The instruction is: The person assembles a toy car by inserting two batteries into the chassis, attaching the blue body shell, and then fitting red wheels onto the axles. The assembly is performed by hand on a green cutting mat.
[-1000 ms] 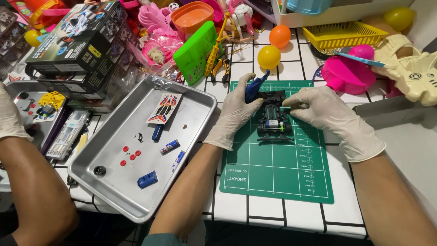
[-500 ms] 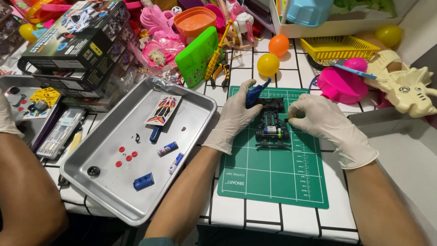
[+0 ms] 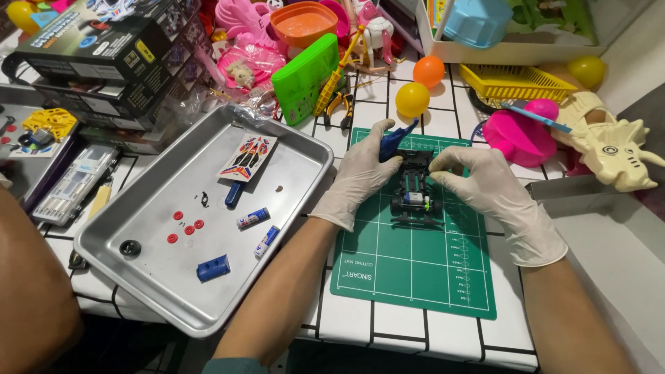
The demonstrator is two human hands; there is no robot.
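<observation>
White tiles with dark grout cover the table (image 3: 429,332), and its far half is heaped with bright plastic toys. Nearest the person lies a green cutting mat (image 3: 415,270) with a printed grid, and beside it on the left a big metal tray (image 3: 291,208).

On the upper part of the mat sits a small toy car chassis (image 3: 414,194), black with green bits, wheels on and the body shell off, so the insides show. To my eye it is partly built: the frame and wheels are together, yet plenty waits in the tray, namely a sticker sheet (image 3: 247,156), two small batteries (image 3: 252,218), a blue block (image 3: 213,267), a few red washers (image 3: 184,226), a black ring (image 3: 129,246) and some tiny dark bits.

Both hands wear white gloves. The left hand (image 3: 360,176) curls against the chassis's left side, with a blue piece (image 3: 392,141) gripped between thumb and forefinger. The right hand (image 3: 485,183) has its fingertips pinched down on the chassis's top right edge, fingers bent and closed on it.

Around the work: stacked black boxes (image 3: 97,55) behind the tray, a green plastic case (image 3: 305,77), yellow-handled pliers (image 3: 332,86), an orange ball (image 3: 429,70) and a yellow ball (image 3: 412,99) just past the mat, a yellow basket (image 3: 516,82), a pink bowl (image 3: 519,135) and a cream dinosaur skull toy (image 3: 616,149). Nothing lies on the mat besides the car, so the way between tray and chassis is open; the balls could roll in.
</observation>
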